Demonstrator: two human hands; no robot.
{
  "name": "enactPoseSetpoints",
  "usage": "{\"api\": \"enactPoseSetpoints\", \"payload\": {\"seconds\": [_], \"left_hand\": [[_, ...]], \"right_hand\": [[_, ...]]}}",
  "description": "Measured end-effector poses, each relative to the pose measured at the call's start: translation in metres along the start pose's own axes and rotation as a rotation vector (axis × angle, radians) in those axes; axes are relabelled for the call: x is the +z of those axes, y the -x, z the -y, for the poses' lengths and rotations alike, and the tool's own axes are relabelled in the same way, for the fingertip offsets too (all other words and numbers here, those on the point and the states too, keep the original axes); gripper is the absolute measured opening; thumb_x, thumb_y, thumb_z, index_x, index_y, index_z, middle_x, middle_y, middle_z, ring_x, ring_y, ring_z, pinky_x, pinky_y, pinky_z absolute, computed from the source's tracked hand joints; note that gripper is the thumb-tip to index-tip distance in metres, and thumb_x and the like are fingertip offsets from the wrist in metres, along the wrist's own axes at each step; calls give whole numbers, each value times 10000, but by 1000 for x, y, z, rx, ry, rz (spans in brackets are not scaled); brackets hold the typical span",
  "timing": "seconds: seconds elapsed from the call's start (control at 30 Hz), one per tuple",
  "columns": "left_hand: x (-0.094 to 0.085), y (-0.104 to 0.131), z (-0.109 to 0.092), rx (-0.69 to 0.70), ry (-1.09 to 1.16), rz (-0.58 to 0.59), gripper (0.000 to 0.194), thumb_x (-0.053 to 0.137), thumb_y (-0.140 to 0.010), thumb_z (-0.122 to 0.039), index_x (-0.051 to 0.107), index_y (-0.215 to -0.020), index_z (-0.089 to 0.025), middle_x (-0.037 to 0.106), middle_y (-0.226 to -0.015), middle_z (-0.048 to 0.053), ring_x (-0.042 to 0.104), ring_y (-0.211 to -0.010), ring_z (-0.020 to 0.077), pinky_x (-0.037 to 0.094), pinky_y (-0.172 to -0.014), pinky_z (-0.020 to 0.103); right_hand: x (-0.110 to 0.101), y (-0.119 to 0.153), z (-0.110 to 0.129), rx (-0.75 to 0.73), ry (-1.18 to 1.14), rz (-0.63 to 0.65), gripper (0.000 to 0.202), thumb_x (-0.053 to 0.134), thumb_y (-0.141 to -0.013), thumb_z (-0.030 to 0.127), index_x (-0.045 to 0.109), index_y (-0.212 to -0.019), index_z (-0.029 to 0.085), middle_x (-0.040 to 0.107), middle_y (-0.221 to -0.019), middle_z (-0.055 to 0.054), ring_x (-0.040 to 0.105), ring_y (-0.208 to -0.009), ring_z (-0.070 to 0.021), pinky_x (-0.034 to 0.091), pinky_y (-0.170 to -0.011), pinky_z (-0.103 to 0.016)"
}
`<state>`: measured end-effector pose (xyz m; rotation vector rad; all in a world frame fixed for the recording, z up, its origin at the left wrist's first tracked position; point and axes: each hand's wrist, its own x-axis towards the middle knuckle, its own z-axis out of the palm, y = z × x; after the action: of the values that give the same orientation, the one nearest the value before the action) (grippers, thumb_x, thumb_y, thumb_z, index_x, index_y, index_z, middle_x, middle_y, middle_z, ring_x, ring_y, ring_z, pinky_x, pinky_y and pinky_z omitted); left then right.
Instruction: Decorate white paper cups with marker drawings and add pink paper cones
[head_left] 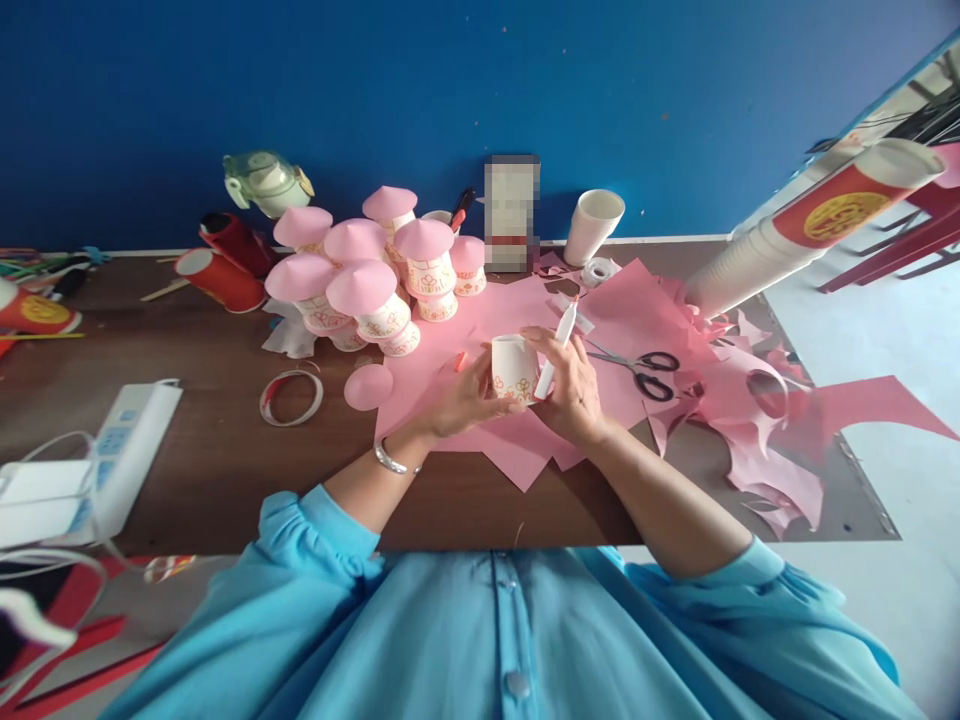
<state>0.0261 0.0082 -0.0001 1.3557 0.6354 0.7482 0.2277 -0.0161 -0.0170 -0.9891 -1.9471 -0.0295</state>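
A white paper cup piece [513, 366] with orange and red flower drawings along its lower part is held above the pink paper. My left hand [470, 395] is closed around its left side and underside. In my right hand [571, 390] is a white marker [558, 350], its orange tip pointing up, and the fingers of that hand also touch the cup's right side. An orange marker cap [460, 362] lies on the pink sheets [517, 450] just left of the cup. Black-handled scissors [651, 375] rest to the right.
Several decorated cups with pink cone tops [363, 288] stand at back left. A pink cone [368, 387] and a tape roll [291, 397] lie nearer. A white cup [594, 226] and a phone [511, 212] stand by the wall; stacked cups [810, 225] and pink scraps [776, 460] are at right.
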Motion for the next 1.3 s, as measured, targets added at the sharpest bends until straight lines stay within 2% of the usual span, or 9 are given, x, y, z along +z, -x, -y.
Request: {"api": "enactPoseSetpoints", "payload": {"seconds": [0.17, 0.3, 0.47, 0.53, 0.67, 0.77, 1.0, 1.17, 1.3], "left_hand": [[-2, 1, 10, -25, 170, -84, 549, 884, -788, -391, 667, -1272, -250, 741, -1182, 75, 686, -1128, 290, 555, -994, 444], [-8, 3, 12, -70, 379, -112, 460, 814, -813, -451, 680, -1202, -246, 761, -1108, 80, 738, -1068, 302, 567, -990, 502], [-9, 4, 1, -102, 584, -113, 631, 818, -734, -365, 639, -1328, -247, 763, -1173, 95, 739, -1069, 304, 568, -1026, 513], [-11, 4, -4, -120, 648, -138, 661, 807, -704, -380, 640, -1323, -219, 756, -1162, 105, 735, -1023, 290, 572, -1020, 503], [-21, 6, -11, -151, 720, -155, 687, 782, -650, -563, 677, -1226, -203, 720, -1101, 101, 697, -929, 259, 596, -888, 441], [-22, 5, -9, -120, 532, -174, 664, 777, -681, -615, 672, -1186, -198, 701, -1102, 107, 674, -965, 271, 581, -863, 437], [-1, 3, 13, 118, -352, -375, 667, 864, -724, -428, 546, -1259, -190, 649, -1233, 140, 642, -1091, 319, 546, -909, 473], [3, 3, 15, 144, -470, -443, 576, 828, -725, -399, 559, -1197, -206, 636, -1196, 134, 639, -1043, 317, 531, -860, 464], [1, 3, 10, 135, -409, -361, 615, 824, -737, -476, 558, -1223, -209, 662, -1173, 112, 641, -1010, 292, 528, -850, 435]], "right_hand": [[-1, -4, 8, 12, -49, 58, 790, 718, -993, 469, 283, -1625, 282, 612, -1526, -200, 652, -1353, -380, 591, -1044, -603], [-8, -9, 11, -14, -134, -23, 803, 784, -960, 385, 319, -1605, 270, 623, -1517, -200, 648, -1381, -363, 603, -1061, -579], [-23, -10, 19, 68, -156, -109, 353, 576, -1071, 210, 599, -1418, 268, 787, -1035, -57, 766, -818, -193, 644, -763, -335], [-26, -10, 22, 41, -133, -144, 345, 521, -1104, 299, 628, -1432, 274, 733, -898, -32, 688, -680, -170, 599, -644, -306], [-29, -12, 29, -50, -80, -208, 454, 482, -1109, 476, 599, -1509, 296, 702, -893, -57, 674, -711, -201, 586, -602, -324], [-32, -14, 34, -50, -103, -207, 447, 518, -1099, 406, 564, -1527, 287, 751, -973, -75, 729, -793, -219, 620, -649, -337], [-34, -19, 38, -68, -74, -218, 275, 616, -988, 148, 683, -1234, 253, 762, -833, -26, 728, -664, -183, 597, -584, -295], [-31, -17, 40, -131, -67, -181, 321, 661, -920, 81, 666, -1196, 246, 775, -818, -5, 746, -657, -168, 611, -621, -270], [-31, -17, 41, -143, -27, -168, 325, 658, -916, 76, 652, -1186, 257, 775, -807, -2, 754, -650, -178, 624, -614, -281]]}}
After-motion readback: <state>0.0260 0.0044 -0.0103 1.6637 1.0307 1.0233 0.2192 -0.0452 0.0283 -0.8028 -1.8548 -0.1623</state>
